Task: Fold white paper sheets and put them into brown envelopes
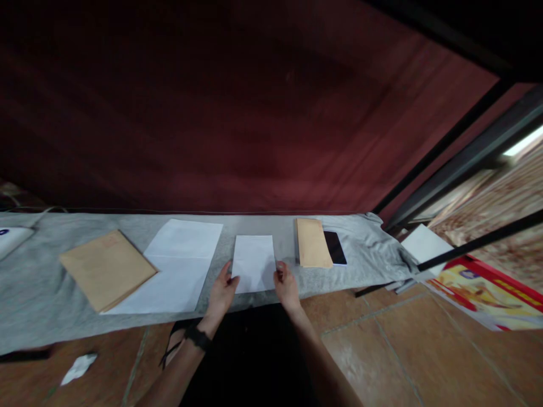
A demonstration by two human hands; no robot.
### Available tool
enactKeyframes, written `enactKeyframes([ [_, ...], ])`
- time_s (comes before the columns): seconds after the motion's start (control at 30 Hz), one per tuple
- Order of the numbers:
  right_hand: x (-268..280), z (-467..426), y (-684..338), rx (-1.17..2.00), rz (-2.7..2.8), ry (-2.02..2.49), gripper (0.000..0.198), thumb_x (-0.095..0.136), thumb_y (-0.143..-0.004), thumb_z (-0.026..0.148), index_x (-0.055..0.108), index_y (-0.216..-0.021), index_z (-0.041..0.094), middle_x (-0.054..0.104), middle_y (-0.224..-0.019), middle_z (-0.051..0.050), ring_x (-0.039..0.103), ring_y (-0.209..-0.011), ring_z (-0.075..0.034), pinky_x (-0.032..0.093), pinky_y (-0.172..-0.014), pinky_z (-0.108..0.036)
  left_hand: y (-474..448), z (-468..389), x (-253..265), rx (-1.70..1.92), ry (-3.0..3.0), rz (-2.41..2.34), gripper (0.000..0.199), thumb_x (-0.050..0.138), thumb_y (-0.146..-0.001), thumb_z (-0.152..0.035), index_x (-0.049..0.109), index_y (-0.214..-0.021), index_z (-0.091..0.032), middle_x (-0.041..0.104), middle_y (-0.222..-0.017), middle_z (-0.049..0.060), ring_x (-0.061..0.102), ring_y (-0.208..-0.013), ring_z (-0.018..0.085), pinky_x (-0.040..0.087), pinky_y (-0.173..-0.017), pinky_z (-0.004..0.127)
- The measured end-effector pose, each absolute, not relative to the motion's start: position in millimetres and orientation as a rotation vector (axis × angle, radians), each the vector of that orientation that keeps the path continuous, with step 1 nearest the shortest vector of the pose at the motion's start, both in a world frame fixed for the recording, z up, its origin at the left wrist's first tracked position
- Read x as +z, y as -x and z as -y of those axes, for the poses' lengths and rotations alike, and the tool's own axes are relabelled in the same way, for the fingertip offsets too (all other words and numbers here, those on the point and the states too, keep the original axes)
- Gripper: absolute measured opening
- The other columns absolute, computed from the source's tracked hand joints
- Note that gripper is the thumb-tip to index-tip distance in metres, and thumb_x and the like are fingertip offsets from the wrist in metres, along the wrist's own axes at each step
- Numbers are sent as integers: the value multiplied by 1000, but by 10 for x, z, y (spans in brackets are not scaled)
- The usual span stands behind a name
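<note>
A folded white sheet of paper (253, 261) lies at the middle of the cloth-covered table, directly before me. My left hand (223, 289) is closed on its lower left edge, the thumb over the paper. On the opposite edge, my right hand (287, 287) has its fingers curled against the paper's right side. To the left, larger white sheets (182, 265) with a crease across them lie flat, partly covered by a stack of brown envelopes (109, 268). Right of my hands is another pile of brown envelopes (314, 243), overlapping a dark phone or tablet (336, 247).
Grey cloth (365, 249) covers the narrow table, which backs onto a dark red curtain (254, 113). A colourful printed box (483, 294) stands beyond the right end, near black metal bars (449, 141). Crumpled white tissue (78, 368) lies on the tiled floor.
</note>
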State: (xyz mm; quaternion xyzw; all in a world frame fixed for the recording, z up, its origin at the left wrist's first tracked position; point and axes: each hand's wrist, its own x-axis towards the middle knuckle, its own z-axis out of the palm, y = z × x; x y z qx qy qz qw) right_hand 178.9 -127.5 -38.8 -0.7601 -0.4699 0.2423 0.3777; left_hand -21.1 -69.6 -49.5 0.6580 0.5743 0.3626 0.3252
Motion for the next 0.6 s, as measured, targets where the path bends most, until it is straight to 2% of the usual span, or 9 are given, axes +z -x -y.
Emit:
enactKeyframes([
  [0.13,-346,1334,-1734,193,1619,2007,41,44,-97,17,57,-135,20,64,-132,-11,60,-121,-21,49,-104,-33,183,662,-443,904,-1615,-1477,49,59,-81,-27,59,-130,-16,72,-76,1,67,-66,20,56,-65,35],
  [0.27,-389,1383,-1571,170,1905,1804,44,42,-102,24,50,-145,20,52,-149,-7,48,-137,-20,38,-116,-38,174,661,-457,830,-1614,-1486,52,57,-81,-26,56,-132,-15,71,-76,0,67,-66,18,55,-66,32],
  [0.33,-419,1401,-1511,153,1981,1791,45,44,-103,31,47,-147,20,49,-152,-7,44,-141,-22,33,-119,-42,189,681,-479,800,-1662,-1504,52,55,-83,-26,56,-133,-13,72,-83,3,68,-71,19,57,-69,34],
  [0.47,-463,1420,-1480,90,2011,1866,49,45,-103,37,44,-150,22,43,-155,-8,41,-143,-23,29,-120,-44,183,767,-490,885,-1928,-1599,44,48,-89,-26,59,-130,-15,70,-113,13,69,-99,25,56,-89,42],
  [0.6,-501,1420,-1491,82,2021,1881,52,43,-104,37,37,-153,23,38,-158,-7,38,-145,-23,26,-121,-45,7,842,-458,868,-2333,-1467,47,38,-98,-32,52,-139,-14,53,-147,15,48,-137,27,42,-112,46],
])
